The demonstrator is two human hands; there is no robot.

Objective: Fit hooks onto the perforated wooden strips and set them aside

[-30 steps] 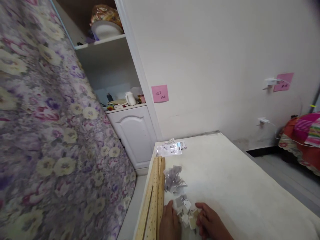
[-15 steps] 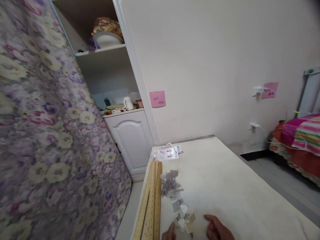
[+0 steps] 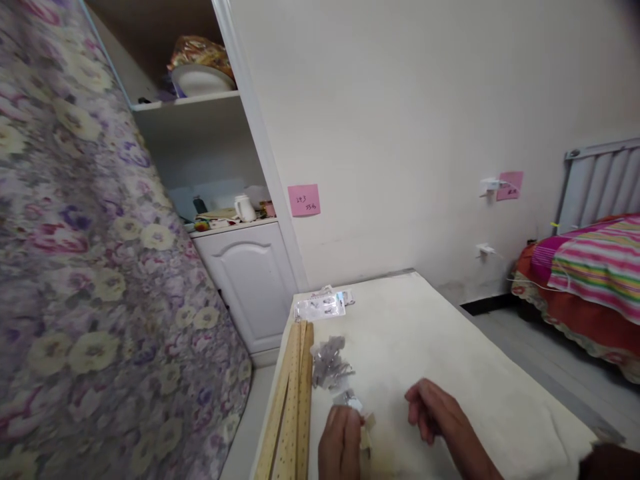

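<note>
My left hand (image 3: pixel 341 443) is at the bottom of the view, its fingers pinched on a small clear packet with a tan tag (image 3: pixel 367 430) from the loose pile on the white table (image 3: pixel 440 333). My right hand (image 3: pixel 434 412) hovers just to the right of it, fingers curled loosely, holding nothing that I can see. A heap of small grey packets (image 3: pixel 327 362) lies just beyond my left hand. Further back rests a flat clear blister pack (image 3: pixel 320 307).
Perforated wooden strips (image 3: pixel 293 407) run along the table's left edge. A floral mattress (image 3: pixel 90 280) leans on the left. A white cupboard (image 3: pixel 245 273) with shelves stands behind. A pink note (image 3: pixel 303 199) is on the wall. A bed with a striped blanket (image 3: pixel 595 267) is at right.
The view has swung to the right, showing more of the bed and a radiator. My left hand has lifted a small packet from the pile, and my right hand has risen off the table.
</note>
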